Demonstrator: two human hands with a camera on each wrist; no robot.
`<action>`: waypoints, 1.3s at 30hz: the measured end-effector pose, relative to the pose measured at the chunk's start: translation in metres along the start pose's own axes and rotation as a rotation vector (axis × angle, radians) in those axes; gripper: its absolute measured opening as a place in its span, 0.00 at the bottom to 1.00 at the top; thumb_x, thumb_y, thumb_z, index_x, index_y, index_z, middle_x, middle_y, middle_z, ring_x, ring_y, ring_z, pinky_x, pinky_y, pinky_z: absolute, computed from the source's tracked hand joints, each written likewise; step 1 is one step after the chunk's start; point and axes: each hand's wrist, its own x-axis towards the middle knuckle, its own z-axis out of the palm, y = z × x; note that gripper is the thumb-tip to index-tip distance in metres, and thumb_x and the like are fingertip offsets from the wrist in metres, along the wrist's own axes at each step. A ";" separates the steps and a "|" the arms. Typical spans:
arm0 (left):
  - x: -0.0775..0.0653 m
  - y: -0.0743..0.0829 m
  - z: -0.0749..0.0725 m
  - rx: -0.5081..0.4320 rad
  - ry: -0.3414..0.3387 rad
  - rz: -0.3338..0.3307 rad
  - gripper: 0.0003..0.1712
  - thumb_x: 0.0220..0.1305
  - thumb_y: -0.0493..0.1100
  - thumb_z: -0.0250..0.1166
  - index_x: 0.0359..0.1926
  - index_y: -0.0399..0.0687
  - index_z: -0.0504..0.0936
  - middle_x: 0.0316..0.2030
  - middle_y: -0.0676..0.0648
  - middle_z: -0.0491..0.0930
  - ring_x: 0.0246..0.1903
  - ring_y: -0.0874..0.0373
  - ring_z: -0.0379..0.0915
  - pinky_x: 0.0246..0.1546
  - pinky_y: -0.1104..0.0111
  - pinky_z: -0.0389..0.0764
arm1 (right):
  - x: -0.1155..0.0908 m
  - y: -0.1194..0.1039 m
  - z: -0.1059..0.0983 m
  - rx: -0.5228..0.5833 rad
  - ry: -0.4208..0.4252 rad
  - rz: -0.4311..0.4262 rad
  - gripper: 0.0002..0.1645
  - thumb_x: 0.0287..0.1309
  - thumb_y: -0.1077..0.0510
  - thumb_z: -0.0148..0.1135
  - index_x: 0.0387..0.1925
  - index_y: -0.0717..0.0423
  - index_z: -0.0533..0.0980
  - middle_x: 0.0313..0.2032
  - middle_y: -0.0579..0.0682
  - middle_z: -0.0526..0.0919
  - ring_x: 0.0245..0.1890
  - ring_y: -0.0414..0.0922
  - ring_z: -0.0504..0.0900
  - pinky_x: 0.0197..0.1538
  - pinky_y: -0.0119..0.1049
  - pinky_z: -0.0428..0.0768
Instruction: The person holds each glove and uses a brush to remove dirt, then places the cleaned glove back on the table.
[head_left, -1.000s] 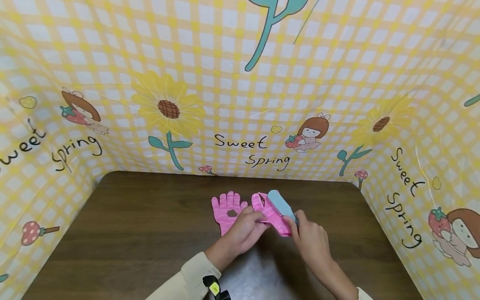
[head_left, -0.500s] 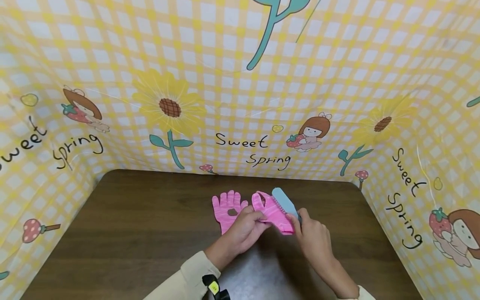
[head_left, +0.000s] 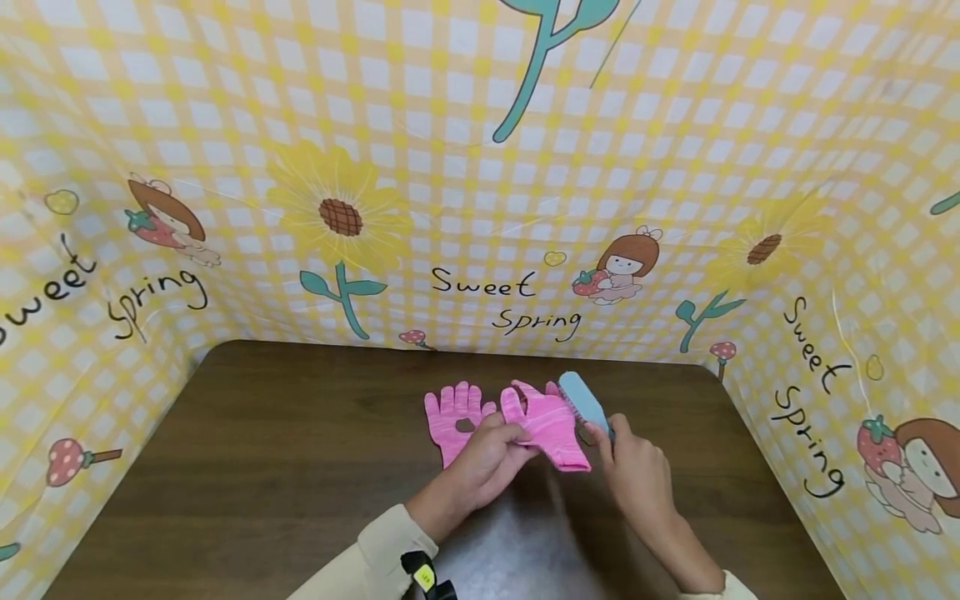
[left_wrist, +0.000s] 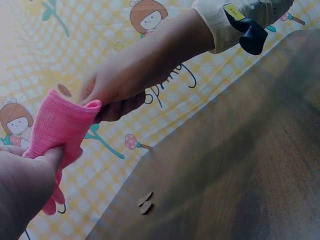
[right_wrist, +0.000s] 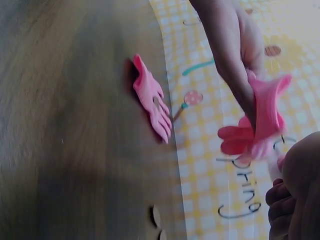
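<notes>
My left hand (head_left: 491, 462) pinches a pink knit glove (head_left: 551, 429) in front of me, thumb on top near the glove's thumb; its cuff hangs toward the lower right. My right hand (head_left: 637, 479) grips a light-blue brush (head_left: 583, 402), whose bristles face the glove's right side; I cannot tell if they touch it. The right hand covers the handle. In the left wrist view the held glove (left_wrist: 62, 125) hangs between both hands, and the brush is hidden. A second pink glove (head_left: 450, 408) lies flat on the table, a dark oval on its palm.
Small brown oval pieces (left_wrist: 145, 204) lie on the dark wooden table (head_left: 300, 467), also visible in the right wrist view near the table edge (right_wrist: 172, 175). A yellow-checked cloth (head_left: 480, 208) with printed flowers surrounds the table at the back and both sides.
The brush and right hand have moved right across the glove, to its right side. More of the held glove's surface shows now. The left hand and the glove on the table stay in place.
</notes>
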 end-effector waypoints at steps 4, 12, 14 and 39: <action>0.002 0.004 -0.001 0.007 0.042 0.034 0.26 0.63 0.22 0.38 0.64 0.27 0.54 0.57 0.47 0.62 0.63 0.56 0.56 0.75 0.58 0.56 | 0.003 0.010 -0.006 0.021 -0.033 0.094 0.19 0.70 0.49 0.62 0.40 0.64 0.75 0.15 0.54 0.74 0.15 0.51 0.71 0.17 0.47 0.69; 0.003 0.002 0.001 -0.011 0.046 0.032 0.31 0.63 0.23 0.37 0.68 0.27 0.48 0.67 0.41 0.56 0.72 0.52 0.50 0.81 0.54 0.49 | -0.003 -0.014 -0.011 0.158 -0.122 -0.009 0.14 0.70 0.50 0.62 0.37 0.57 0.73 0.15 0.41 0.65 0.16 0.39 0.65 0.19 0.33 0.66; 0.002 0.000 0.003 -0.007 0.035 0.025 0.32 0.64 0.23 0.38 0.70 0.25 0.47 0.71 0.38 0.54 0.75 0.49 0.48 0.81 0.54 0.48 | -0.007 -0.023 -0.009 0.155 -0.137 -0.068 0.14 0.70 0.50 0.62 0.36 0.55 0.73 0.15 0.38 0.61 0.15 0.35 0.62 0.18 0.29 0.62; 0.001 -0.002 0.002 -0.025 -0.022 0.002 0.37 0.67 0.24 0.36 0.78 0.28 0.46 0.79 0.33 0.48 0.79 0.40 0.42 0.78 0.45 0.47 | -0.004 -0.021 0.001 -0.013 -0.018 -0.047 0.17 0.64 0.49 0.67 0.35 0.57 0.72 0.12 0.43 0.61 0.13 0.43 0.63 0.15 0.38 0.64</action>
